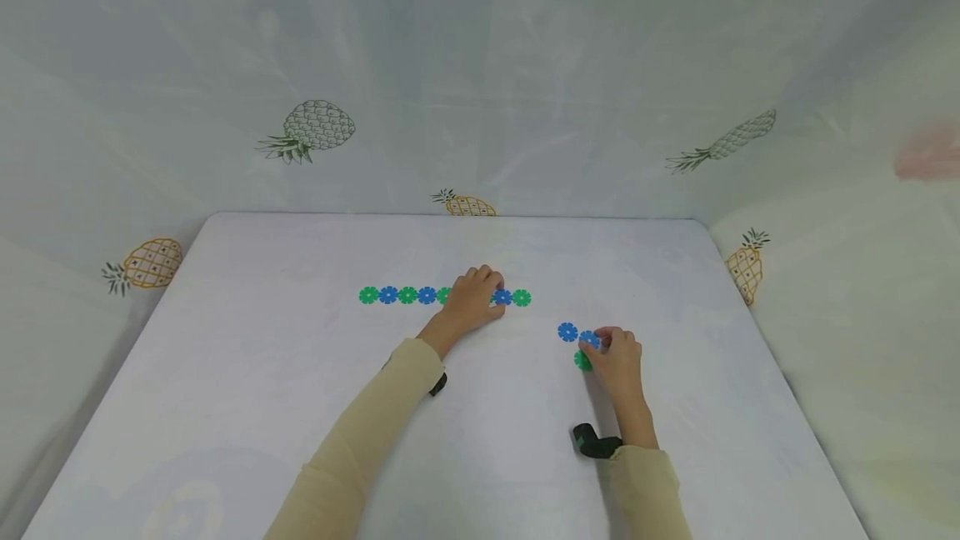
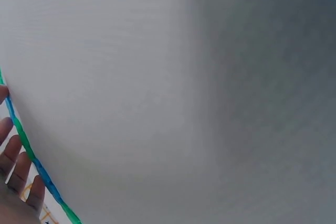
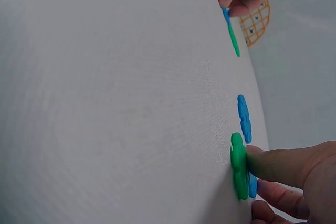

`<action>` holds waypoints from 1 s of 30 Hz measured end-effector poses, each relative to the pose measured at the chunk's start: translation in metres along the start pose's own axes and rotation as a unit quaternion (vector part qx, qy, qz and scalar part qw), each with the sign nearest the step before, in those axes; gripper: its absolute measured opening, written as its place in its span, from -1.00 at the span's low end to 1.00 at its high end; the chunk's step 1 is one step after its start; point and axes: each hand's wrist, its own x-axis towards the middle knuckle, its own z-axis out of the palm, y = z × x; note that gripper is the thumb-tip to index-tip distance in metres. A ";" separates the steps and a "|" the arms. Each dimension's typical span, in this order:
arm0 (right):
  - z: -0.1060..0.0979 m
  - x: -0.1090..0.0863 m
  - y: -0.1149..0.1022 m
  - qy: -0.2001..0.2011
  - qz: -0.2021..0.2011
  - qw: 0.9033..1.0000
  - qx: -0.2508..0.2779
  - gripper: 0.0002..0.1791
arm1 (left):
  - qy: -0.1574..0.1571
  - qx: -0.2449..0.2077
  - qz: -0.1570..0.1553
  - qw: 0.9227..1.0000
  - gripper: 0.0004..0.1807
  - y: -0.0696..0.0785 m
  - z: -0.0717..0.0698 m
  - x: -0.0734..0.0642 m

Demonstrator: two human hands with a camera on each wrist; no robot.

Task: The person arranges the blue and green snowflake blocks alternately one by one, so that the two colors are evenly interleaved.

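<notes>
A straight row of flat flower-shaped plastic discs, green and blue by turns, lies on the white table, starting at a green disc (image 1: 368,295). Over this row my left hand (image 1: 472,298) covers its middle, thumb and forefinger pinching the edges of a blue disc (image 1: 502,297). A green disc (image 1: 522,298) at the right end follows it. Lower right, my right hand (image 1: 619,361) pinches another blue disc (image 1: 588,339) between thumb and fingers. Beside its thumb lies a green disc (image 3: 239,166), and a loose blue disc (image 1: 567,332) lies just left of the pinched one.
The white table (image 1: 262,373) reaches to a pale curtain (image 1: 480,90) printed with pineapples, behind and at both sides. Black wrist devices show at both sleeves, one by the right cuff (image 1: 596,442). A blurred reddish patch (image 1: 928,155) shows at the far right.
</notes>
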 end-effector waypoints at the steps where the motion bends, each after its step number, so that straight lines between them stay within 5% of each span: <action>1: 0.000 0.000 0.000 -0.001 0.000 1.000 0.001 -0.56 | 0.001 -0.001 0.001 1.000 -0.65 0.000 0.000 0.000; 11: 0.000 0.000 0.001 0.005 0.002 1.000 -0.003 -0.57 | 0.008 -0.005 -0.002 1.000 -0.57 0.002 0.001 -0.001; 30: -0.001 0.002 0.001 0.001 -0.008 1.000 -0.006 -0.58 | -0.030 0.003 -0.003 1.000 -0.51 0.009 -0.008 0.007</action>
